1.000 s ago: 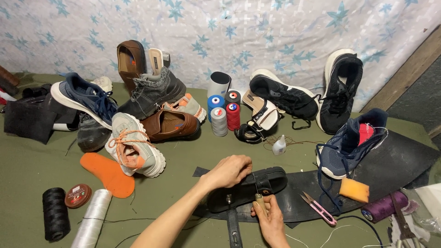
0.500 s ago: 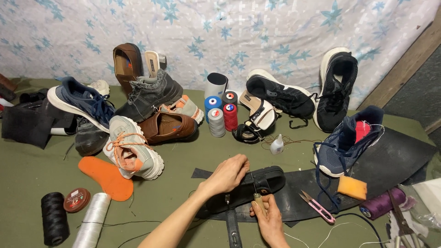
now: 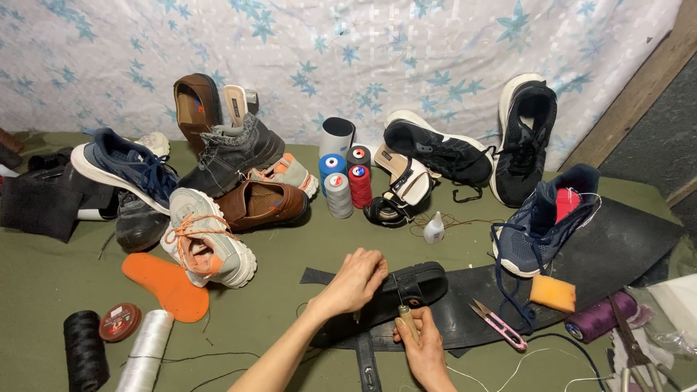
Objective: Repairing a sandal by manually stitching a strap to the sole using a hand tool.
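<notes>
My left hand (image 3: 356,279) presses down on a black sandal (image 3: 417,284) that lies on a black rubber sheet (image 3: 617,247) over the green cloth. My right hand (image 3: 422,345) grips a wooden-handled awl (image 3: 404,317) with its tip at the sandal's strap. A black strap with a buckle (image 3: 365,363) runs toward me between my arms. Pink thread snips (image 3: 497,323) lie on the rubber sheet just right of my right hand.
A pile of shoes (image 3: 210,189) fills the left. Thread cones (image 3: 340,181) stand in the middle and a small glue bottle (image 3: 433,229) sits beyond the sandal. An orange insole (image 3: 163,284), thread spools (image 3: 83,348), a blue sneaker (image 3: 544,221), an orange sponge (image 3: 553,292) and a purple spool (image 3: 599,318) lie around.
The view has drifted slightly. My left hand stays on the sandal, and my right hand with the awl has shifted a little against the strap.
</notes>
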